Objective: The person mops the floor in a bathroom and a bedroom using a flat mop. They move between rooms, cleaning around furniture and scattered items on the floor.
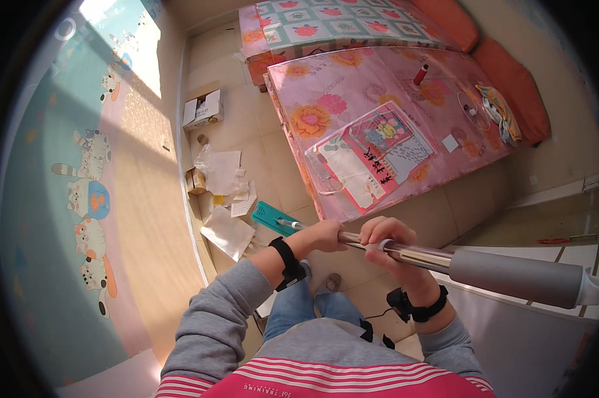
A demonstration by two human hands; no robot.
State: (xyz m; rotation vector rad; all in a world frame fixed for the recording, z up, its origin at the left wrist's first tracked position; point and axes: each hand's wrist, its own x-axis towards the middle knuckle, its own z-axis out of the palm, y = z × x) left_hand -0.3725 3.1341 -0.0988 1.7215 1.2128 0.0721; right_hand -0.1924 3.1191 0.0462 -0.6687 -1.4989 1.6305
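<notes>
A flat mop with a metal pole [419,254] and a grey foam grip [516,276] slants across in front of me. My left hand [327,236] is closed around the lower pole. Higher up, my right hand [386,244] holds the pole at a white collar. The teal mop head [274,218] rests on the tiled floor [289,189], beside scattered papers. White paper sheets [228,231] and a clear plastic bag [207,160] lie along the wall to its left.
A bed or low platform with a pink floral cover [319,107] stands ahead, bearing a sketch pad [374,169], a red bottle [420,74] and a crumpled cloth [500,114]. An open carton [203,110] sits by the left wall [145,209]. Orange cushions [516,89] line the far right.
</notes>
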